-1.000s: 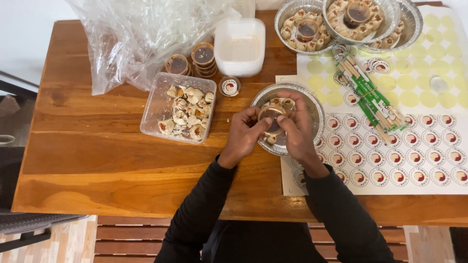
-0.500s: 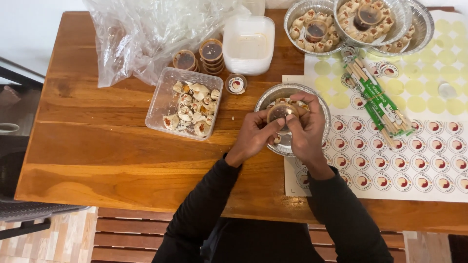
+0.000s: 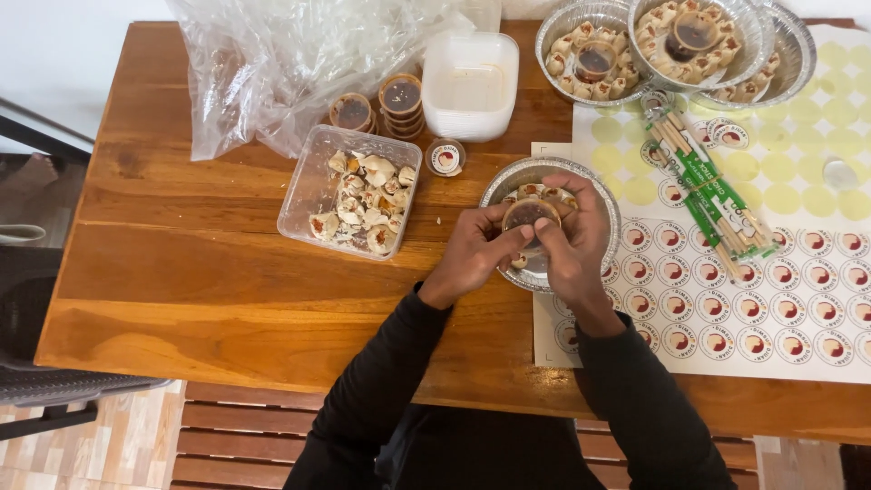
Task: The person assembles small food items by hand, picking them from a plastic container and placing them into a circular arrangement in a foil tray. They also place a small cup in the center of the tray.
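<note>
Warm brown wood makes up the table (image 3: pixel 209 299), with a slatted bench below its near edge. Over a round foil tray (image 3: pixel 603 195) of dumplings near the middle, the left hand (image 3: pixel 472 254) and the right hand (image 3: pixel 576 240) together pinch a small lidded sauce cup (image 3: pixel 531 214) of dark sauce, fingers closed on its rim. Just left stands a clear rectangular tub (image 3: pixel 313 186) of dumplings, and behind it a single round-labelled cup (image 3: pixel 445 158), a stack of brown sauce cups (image 3: pixel 400 100), a white lidded box (image 3: pixel 470 83) and a crumpled clear plastic bag (image 3: pixel 281 63). To the right lies a white sticker sheet (image 3: pixel 753 318) of round red-and-white labels, partly peeled to pale yellow circles, carrying green-sleeved chopsticks (image 3: pixel 712 191). Filled foil trays (image 3: pixel 798 45) sit at the far right corner.
</note>
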